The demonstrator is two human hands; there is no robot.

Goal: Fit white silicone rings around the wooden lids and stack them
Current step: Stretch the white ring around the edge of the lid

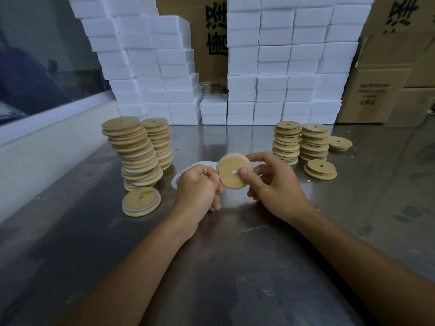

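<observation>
We hold one wooden lid (231, 171) up between both hands above the steel table (235, 267), its flat face with the small centre hole tilted toward us. Our right hand (273, 184) pinches it, the thumb laid across the face beside the hole and the fingers curled behind the far rim. Our left hand (200, 189) has its fingers curled, the thumb touching the lid's left edge; whether it also grips a ring we cannot tell. White silicone rings (186, 172) lie on the table just behind the left hand. To the left rise two tall stacks of ringed lids (136, 154), the nearer one leaning, with a short ringed stack (141, 204) in front. To the right stand two stacks of bare lids (301, 142), with a low pile (320, 169) near them and a single lid (339, 143) behind. White foam boxes (282, 67) and cardboard cartons (381, 78) wall the back.
</observation>
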